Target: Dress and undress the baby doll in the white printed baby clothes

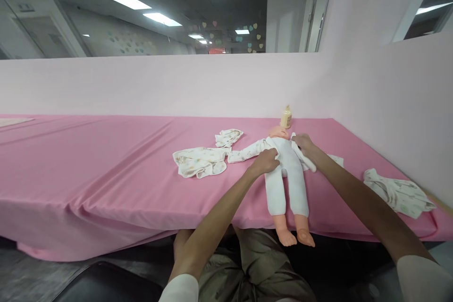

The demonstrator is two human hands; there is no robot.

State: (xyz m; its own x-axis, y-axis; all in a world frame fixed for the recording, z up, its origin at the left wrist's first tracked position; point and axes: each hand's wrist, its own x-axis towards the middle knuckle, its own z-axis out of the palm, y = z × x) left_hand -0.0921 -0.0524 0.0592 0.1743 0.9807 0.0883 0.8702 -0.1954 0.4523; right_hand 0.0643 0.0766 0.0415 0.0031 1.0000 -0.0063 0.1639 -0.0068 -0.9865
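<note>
A baby doll (299, 188) with a white cloth body lies on its back, head away from me and bare plastic feet over the table's near edge. A white printed baby shirt (247, 151) covers its arm on the left; part of the cloth shows beyond its other side. My left hand (265, 161) is closed on the shirt's front edge at the doll's side. By the doll's shoulder on the right, my right hand (303, 144) has its fingers curled together at the top of the white arm; what they pinch is hidden.
A pink cloth covers the table (123, 165). Left of the doll lie a crumpled printed garment (200, 161) and a smaller printed cloth (228, 138). Another folded printed garment (399, 192) rests at the right edge. A cream pump bottle (286, 117) stands behind the doll's head, near the wall.
</note>
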